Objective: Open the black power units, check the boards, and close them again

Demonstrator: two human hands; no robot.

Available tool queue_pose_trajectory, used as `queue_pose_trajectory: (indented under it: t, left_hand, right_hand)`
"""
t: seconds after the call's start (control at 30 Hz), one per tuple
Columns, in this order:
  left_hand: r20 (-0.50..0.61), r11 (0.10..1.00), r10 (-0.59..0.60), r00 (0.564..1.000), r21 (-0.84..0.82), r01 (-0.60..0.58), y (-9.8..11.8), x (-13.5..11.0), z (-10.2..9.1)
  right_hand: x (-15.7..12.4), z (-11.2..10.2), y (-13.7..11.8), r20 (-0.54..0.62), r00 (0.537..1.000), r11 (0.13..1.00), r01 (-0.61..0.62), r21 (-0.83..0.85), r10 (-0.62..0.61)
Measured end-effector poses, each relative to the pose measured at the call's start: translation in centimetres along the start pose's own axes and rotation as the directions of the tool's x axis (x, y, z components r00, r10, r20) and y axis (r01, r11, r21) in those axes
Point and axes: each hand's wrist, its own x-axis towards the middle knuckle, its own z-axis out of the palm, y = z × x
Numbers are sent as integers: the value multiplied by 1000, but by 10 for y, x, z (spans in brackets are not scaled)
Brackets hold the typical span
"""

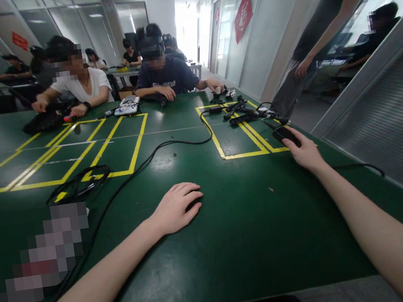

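My left hand (177, 208) lies palm down on the green table (237, 246), its fingers loosely stretched and a little apart, holding nothing. Out at the right side of the table, my right hand (305, 152) is closed around a black power adapter (285, 135), a small dark block with a thin lead at its far end. Part of the adapter is hidden by my fingers. Just beyond it lies a heap of black cables (243, 111), with plugs among them. A long black cord (156, 150) curves across the table past my left hand.
A coiled black cable (79, 185) and a blurred-out item (51, 252) lie at the left. Yellow tape (137, 147) marks rectangles on the tabletop. Across the table, two people handle things near a white device (127, 106). Someone stands beyond the right edge, beside a glass partition (382, 80).
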Motion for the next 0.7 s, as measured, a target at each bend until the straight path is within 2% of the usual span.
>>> queue_pose_trajectory:
  t: [0.1,0.17,0.3,0.47,0.7]
  left_hand:
    - [3,1000,4,1000,-1,-4,0,0,0]
    - [6,1000,3,1000,-2,-3,0,0,-1]
    - [7,1000,2,1000,0,-2,0,0,0]
    - [8,1000,-5,1000,-6,5,0,0,0]
    - [4,1000,2,1000,-5,-2,-1,0,0]
  right_hand:
    - [-5,5,-4,147,983,994,-109,-16,110]
    - [-6,6,-5,178,978,994,-107,-33,112]
    - [-2,6,-7,98,987,986,-112,-123,124]
    - [1,7,-14,94,975,944,-167,-283,201]
    - [4,17,-2,40,985,935,-145,-324,167]
